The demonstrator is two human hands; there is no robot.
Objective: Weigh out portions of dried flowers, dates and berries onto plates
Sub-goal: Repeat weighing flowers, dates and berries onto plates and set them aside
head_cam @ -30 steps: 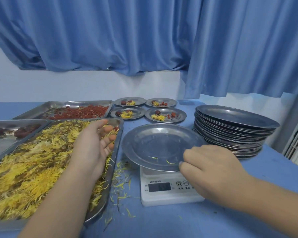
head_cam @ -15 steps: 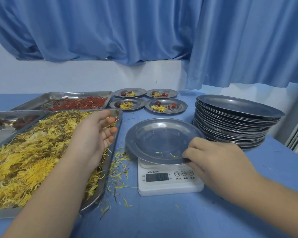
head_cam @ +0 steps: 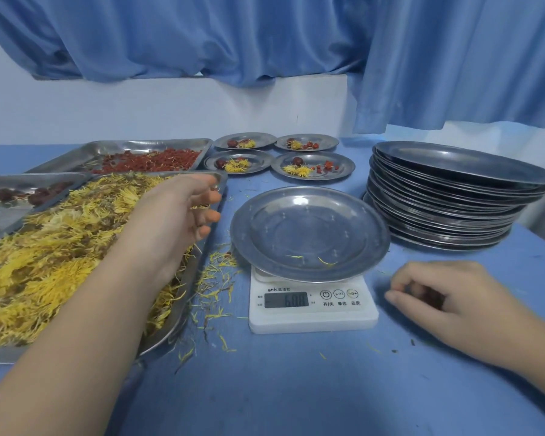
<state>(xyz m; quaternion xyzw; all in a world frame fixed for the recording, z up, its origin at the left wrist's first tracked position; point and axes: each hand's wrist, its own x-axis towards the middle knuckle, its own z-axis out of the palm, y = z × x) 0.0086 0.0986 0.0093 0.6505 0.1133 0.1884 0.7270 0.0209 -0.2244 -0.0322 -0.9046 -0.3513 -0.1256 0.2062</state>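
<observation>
Hanging across the top, blue curtains (head_cam: pixel 265 36) over a white wall. Spreading below, a blue table (head_cam: pixel 296 388). Filling the left side, a large steel tray (head_cam: pixel 183 297) heaped with yellow dried flowers (head_cam: pixel 44 262); behind it a tray of red berries (head_cam: pixel 151 160), and at the far left a tray of dark dates (head_cam: pixel 41 195). Stacked at right, a pile of empty steel plates (head_cam: pixel 453 196). Sitting centre, one steel plate (head_cam: pixel 309 234) on a white kitchen scale (head_cam: pixel 312 309), bare but for two stray petals; display lit, digits too blurred to trust. Lined up at the back in two rows, four small filled plates (head_cam: pixel 312 166), each with flowers, a date and berries. Reaching over the flower tray's right edge, left hand (head_cam: pixel 170 225), fingers curled loosely with a few yellow petals between them, firm grip or not cannot tell. Resting on the table just right of the scale, clear of the plate, right hand (head_cam: pixel 438 297), fingers curled inward over something dark and blurred, cannot tell what. Scattered between tray and scale, loose petals (head_cam: pixel 214 284).
</observation>
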